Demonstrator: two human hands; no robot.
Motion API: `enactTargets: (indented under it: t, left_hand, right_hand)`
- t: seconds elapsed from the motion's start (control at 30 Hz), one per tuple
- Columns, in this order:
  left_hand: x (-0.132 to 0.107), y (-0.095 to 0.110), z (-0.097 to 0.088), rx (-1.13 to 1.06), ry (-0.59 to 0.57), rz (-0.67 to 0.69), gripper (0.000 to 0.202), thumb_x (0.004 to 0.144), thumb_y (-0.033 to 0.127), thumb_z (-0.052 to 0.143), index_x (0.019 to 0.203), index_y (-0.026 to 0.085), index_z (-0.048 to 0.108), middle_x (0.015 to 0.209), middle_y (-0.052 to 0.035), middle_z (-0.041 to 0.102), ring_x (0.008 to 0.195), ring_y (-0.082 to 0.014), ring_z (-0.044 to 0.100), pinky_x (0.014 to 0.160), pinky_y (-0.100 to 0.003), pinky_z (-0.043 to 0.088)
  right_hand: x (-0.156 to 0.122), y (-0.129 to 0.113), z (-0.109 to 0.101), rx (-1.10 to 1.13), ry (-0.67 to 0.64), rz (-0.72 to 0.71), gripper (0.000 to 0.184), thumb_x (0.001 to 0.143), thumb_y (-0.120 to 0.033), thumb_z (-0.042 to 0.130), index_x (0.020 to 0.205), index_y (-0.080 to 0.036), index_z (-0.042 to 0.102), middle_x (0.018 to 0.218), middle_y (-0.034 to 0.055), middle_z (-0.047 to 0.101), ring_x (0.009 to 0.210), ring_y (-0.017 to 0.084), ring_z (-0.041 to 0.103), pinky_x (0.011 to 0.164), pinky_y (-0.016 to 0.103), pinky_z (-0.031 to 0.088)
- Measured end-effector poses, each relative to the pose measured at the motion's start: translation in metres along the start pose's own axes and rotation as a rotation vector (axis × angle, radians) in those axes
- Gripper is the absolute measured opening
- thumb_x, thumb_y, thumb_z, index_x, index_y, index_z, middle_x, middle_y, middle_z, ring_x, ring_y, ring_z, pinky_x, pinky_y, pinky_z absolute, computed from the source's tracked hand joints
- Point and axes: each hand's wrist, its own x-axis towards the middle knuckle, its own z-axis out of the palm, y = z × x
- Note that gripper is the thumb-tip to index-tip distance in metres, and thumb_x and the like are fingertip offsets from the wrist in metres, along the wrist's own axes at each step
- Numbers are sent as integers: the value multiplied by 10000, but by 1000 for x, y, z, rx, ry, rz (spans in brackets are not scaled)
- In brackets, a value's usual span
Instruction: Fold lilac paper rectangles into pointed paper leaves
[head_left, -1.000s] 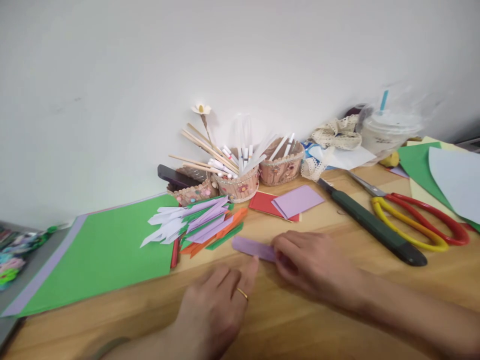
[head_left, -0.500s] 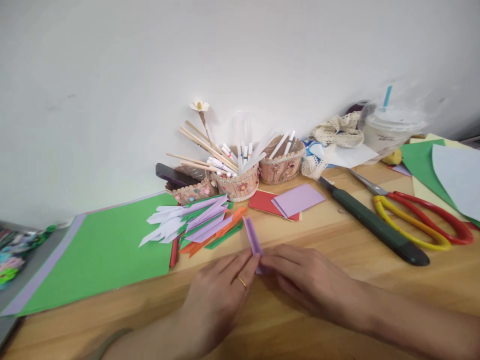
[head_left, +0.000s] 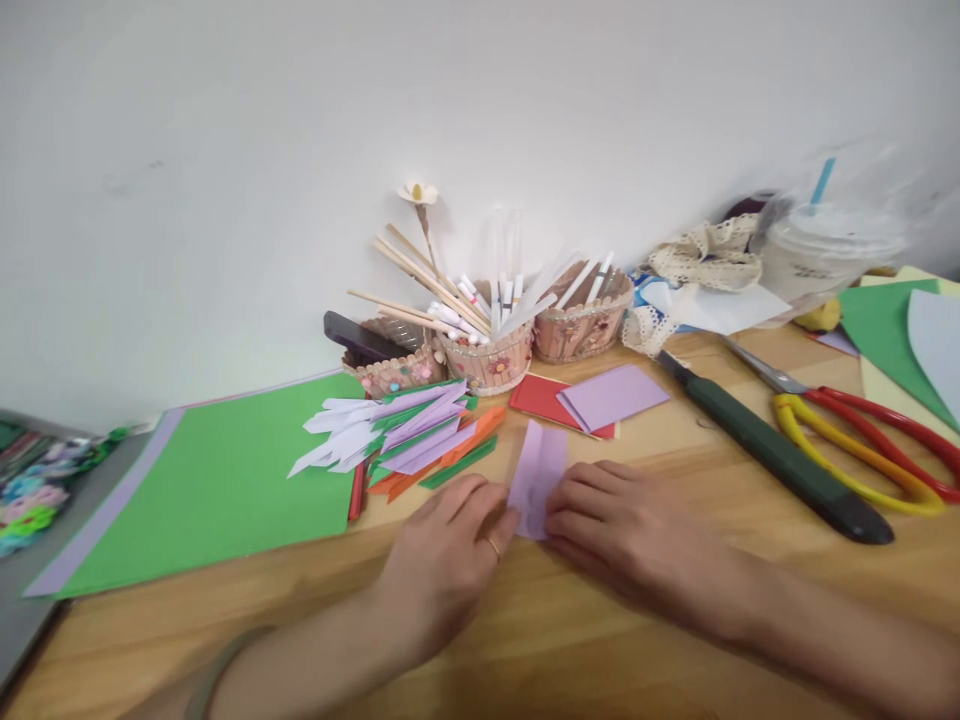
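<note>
Between my hands a small creased rectangle of purple paper [head_left: 537,480] lies spread out on the wooden table. My left hand [head_left: 454,555] pinches its left edge with thumb and curled fingers; a gold ring is on one finger. At the right edge, my right hand [head_left: 611,520] has its fingers bent and closed over the paper's side, fingertips partly hidden. Beyond them sits a heap of folded paper strips [head_left: 416,430] in white, purple, green and orange. Purple paper rectangles [head_left: 615,397] rest on red paper [head_left: 540,400] just behind my right hand.
Decorated baskets [head_left: 491,365] with markers and wooden sticks line the wall. Green paper sheets [head_left: 217,490] cover the left side. A dark green-handled tool [head_left: 780,455] and red-and-yellow scissors [head_left: 862,450] lie right. Behind them stand lace ribbon [head_left: 705,255] and a lidded cup [head_left: 829,250].
The purple paper was folded up narrow between my fingers and is now opened flat. My hands have moved slightly apart. The whole view has shifted a little.
</note>
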Motion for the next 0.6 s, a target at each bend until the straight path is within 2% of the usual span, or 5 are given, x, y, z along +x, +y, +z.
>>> enactTargets:
  t: [0.07, 0.13, 0.23, 0.47, 0.6]
  left_hand:
    - [0, 1, 2, -28, 67, -20, 213, 971, 204, 415, 936, 143, 616, 881, -45, 644, 869, -157, 605, 786, -273, 535]
    - [0, 1, 1, -30, 88, 90, 244, 976, 158, 378, 931, 129, 616, 870, -40, 644, 867, -154, 598, 833, -288, 511]
    - [-1, 0, -2, 10, 41, 261, 309, 969, 96, 330, 909, 117, 633, 828, -39, 651, 861, -176, 588, 874, -333, 478]
    - [-7, 3, -1, 34, -17, 292, 309, 955, 92, 329, 973, 92, 637, 872, -77, 655, 864, -189, 593, 836, -341, 479]
    - [-7, 6, -1, 8, -5, 309, 356, 948, 56, 298, 912, 85, 652, 873, -82, 664, 816, -186, 598, 785, -328, 497]
  right_hand:
    - [0, 1, 3, 103, 8, 37, 228, 936, -186, 458, 803, -163, 643, 794, 42, 618, 726, 144, 532, 642, 272, 413]
    - [1, 4, 4, 208, -12, 61, 184, 911, -164, 495, 810, -156, 649, 829, 48, 621, 737, 134, 549, 645, 247, 427]
    - [1, 8, 3, 313, -48, 96, 121, 870, -124, 544, 833, -150, 656, 851, 52, 620, 759, 132, 569, 660, 229, 443]
    - [4, 15, -1, 401, -77, 149, 147, 861, -111, 529, 809, -155, 659, 839, 50, 621, 740, 130, 583, 660, 232, 468]
    - [6, 17, -3, 440, -107, 160, 178, 867, -99, 500, 802, -155, 657, 878, 59, 622, 768, 131, 595, 691, 243, 479]
